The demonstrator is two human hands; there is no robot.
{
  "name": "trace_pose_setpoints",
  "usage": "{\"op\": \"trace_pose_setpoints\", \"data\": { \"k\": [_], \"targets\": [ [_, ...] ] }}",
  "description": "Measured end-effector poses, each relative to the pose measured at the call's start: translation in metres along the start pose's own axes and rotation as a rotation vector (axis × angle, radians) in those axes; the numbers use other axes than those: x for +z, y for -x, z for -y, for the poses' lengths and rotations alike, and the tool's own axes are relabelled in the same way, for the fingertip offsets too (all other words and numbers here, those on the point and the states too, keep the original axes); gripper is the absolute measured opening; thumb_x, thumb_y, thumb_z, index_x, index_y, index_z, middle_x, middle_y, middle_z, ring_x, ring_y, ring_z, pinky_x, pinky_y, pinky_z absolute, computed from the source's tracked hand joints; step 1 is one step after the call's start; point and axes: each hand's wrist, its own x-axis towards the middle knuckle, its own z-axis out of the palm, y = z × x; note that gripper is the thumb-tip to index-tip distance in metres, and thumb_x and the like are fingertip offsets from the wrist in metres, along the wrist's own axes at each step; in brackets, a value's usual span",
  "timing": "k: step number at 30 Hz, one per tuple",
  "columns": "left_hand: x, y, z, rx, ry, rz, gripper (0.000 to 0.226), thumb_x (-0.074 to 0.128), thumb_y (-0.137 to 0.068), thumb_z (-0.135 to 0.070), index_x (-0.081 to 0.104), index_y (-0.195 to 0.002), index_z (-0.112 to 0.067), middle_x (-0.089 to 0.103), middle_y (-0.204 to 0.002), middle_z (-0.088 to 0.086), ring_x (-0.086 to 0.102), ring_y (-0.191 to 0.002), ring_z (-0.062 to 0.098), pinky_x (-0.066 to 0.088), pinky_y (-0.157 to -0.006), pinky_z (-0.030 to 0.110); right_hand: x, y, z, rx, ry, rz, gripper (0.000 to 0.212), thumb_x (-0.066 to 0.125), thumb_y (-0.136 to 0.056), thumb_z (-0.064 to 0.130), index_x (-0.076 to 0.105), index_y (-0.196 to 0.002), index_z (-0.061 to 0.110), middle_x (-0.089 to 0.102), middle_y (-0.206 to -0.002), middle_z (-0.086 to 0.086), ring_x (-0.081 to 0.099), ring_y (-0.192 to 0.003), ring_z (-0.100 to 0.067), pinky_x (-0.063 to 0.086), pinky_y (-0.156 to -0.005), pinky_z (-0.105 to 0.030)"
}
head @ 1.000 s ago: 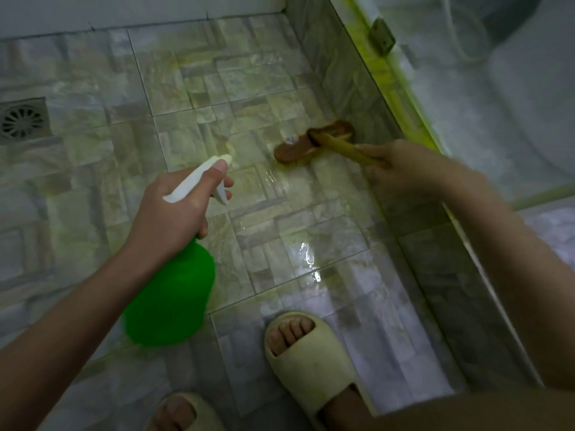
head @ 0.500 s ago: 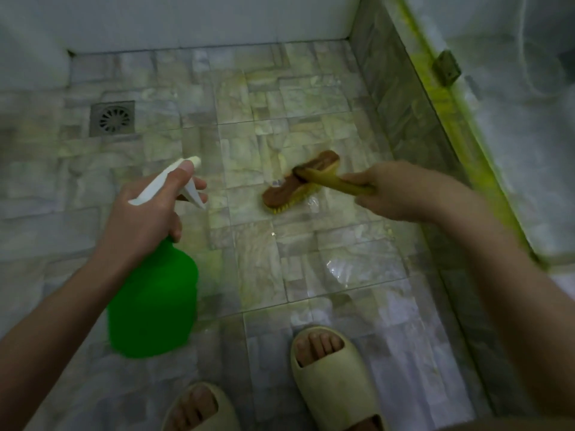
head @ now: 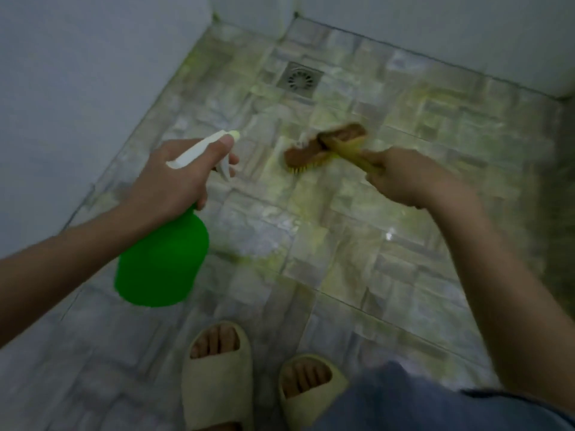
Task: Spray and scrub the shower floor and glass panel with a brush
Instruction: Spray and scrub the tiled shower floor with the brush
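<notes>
Shower floor (head: 357, 244): stone-look tile, wet, with a yellow-green film.
Glossy wet patches sit mid-floor, and the yellowish streaks are heaviest around the centre and along the left wall edge. A square drain (head: 300, 79) is set flush near the far corner. The brush (head: 323, 147) is bristles-down on the tiles, near side of the drain, blurred. Two pale slippers (head: 217, 377) stand side by side at the near edge, well apart from the brush.
</notes>
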Motion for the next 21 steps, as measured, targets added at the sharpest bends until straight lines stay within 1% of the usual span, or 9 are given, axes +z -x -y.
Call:
{"op": "trace_pose_setpoints", "data": {
  "k": [2,4,6,9,12,15,17,19,21],
  "targets": [
    [-0.014,0.007,0.003,-0.013,-0.002,-0.038,0.054,0.056,-0.084,-0.07,0.079,-0.097,-0.023,0.079,-0.093,-0.004,0.061,-0.062,0.046,0.044,-0.049,0.026,0.003,0.0,0.009,-0.026,0.031,0.011,0.043,0.045,-0.097,0.028,0.043,-0.14,0.033,0.053,-0.092,-0.003,0.045,-0.057,-0.015,0.045,-0.057,-0.031],
    [-0.025,0.014,0.007,-0.034,-0.012,-0.067,0.057,0.054,-0.081,-0.072,0.078,-0.093,-0.022,0.079,-0.092,-0.003,0.055,-0.049,0.032,0.043,-0.049,0.024,0.007,0.034,0.013,-0.002,0.083,0.113,0.042,0.044,-0.097,0.029,0.044,-0.138,0.035,0.055,-0.09,-0.001,0.054,-0.067,-0.018,0.051,-0.069,-0.036],
    [-0.035,0.021,0.013,-0.06,0.008,-0.096,0.055,0.054,-0.082,-0.072,0.078,-0.091,-0.024,0.079,-0.092,-0.002,0.056,-0.049,0.033,0.042,-0.051,0.025,0.015,0.083,0.022,-0.016,0.146,0.222,0.043,0.041,-0.097,0.032,0.039,-0.139,0.04,0.057,-0.094,-0.001,0.061,-0.085,-0.022,0.052,-0.077,-0.036],
    [-0.046,0.029,0.026,-0.085,0.041,-0.119,0.049,0.055,-0.082,-0.071,0.078,-0.093,-0.029,0.079,-0.093,-0.003,0.059,-0.057,0.047,0.044,-0.053,0.027,0.023,0.093,0.054,-0.058,0.139,0.21,0.052,0.036,-0.1,0.032,0.016,-0.144,0.05,0.055,-0.098,0.0,0.06,-0.089,-0.022,0.051,-0.076,-0.034],
    [-0.05,0.033,0.039,-0.104,0.073,-0.102,0.043,0.056,-0.081,-0.07,0.078,-0.092,-0.034,0.079,-0.094,-0.004,0.062,-0.068,0.054,0.044,-0.053,0.027,0.039,0.029,0.084,-0.099,0.068,0.075,0.057,0.036,-0.101,0.023,0.014,-0.145,0.05,0.057,-0.098,-0.005,0.058,-0.08,-0.025,0.047,-0.066,-0.034],
    [-0.053,0.03,0.048,-0.09,0.091,-0.107,0.037,0.055,-0.08,-0.073,0.078,-0.085,-0.044,0.079,-0.092,0.002,0.056,-0.055,0.041,0.043,-0.046,0.022,0.041,-0.001,0.097,-0.088,0.022,0.004,0.052,0.037,-0.101,0.023,0.021,-0.147,0.043,0.056,-0.088,-0.004,0.056,-0.073,-0.024,0.044,-0.061,-0.033],
    [-0.053,0.026,0.056,-0.081,0.094,-0.095,0.035,0.054,-0.08,-0.076,0.077,-0.086,-0.05,0.076,-0.091,0.018,0.054,-0.052,0.034,0.044,-0.048,0.024,0.034,0.03,0.092,-0.062,0.076,0.079,0.053,0.037,-0.101,0.028,0.017,-0.146,0.047,0.058,-0.097,-0.004,0.059,-0.084,-0.025,0.046,-0.068,-0.033],
    [-0.053,0.024,0.062,-0.074,0.105,-0.08,0.04,0.053,-0.08,-0.082,0.076,-0.092,-0.051,0.072,-0.093,0.028,0.054,-0.051,0.035,0.045,-0.055,0.028,0.038,0.075,0.088,-0.07,0.116,0.142,0.051,0.036,-0.101,0.033,0.015,-0.145,0.048,0.057,-0.094,0.0,0.059,-0.084,-0.022,0.047,-0.069,-0.031],
    [-0.053,0.02,0.066,-0.065,0.112,-0.094,0.04,0.052,-0.081,-0.081,0.076,-0.09,-0.05,0.074,-0.093,0.023,0.055,-0.052,0.034,0.045,-0.059,0.031,0.046,0.084,0.097,-0.077,0.11,0.163,0.049,0.036,-0.101,0.034,0.017,-0.145,0.046,0.048,-0.083,0.004,0.056,-0.078,-0.02,0.046,-0.067,-0.031]
  ]
}}
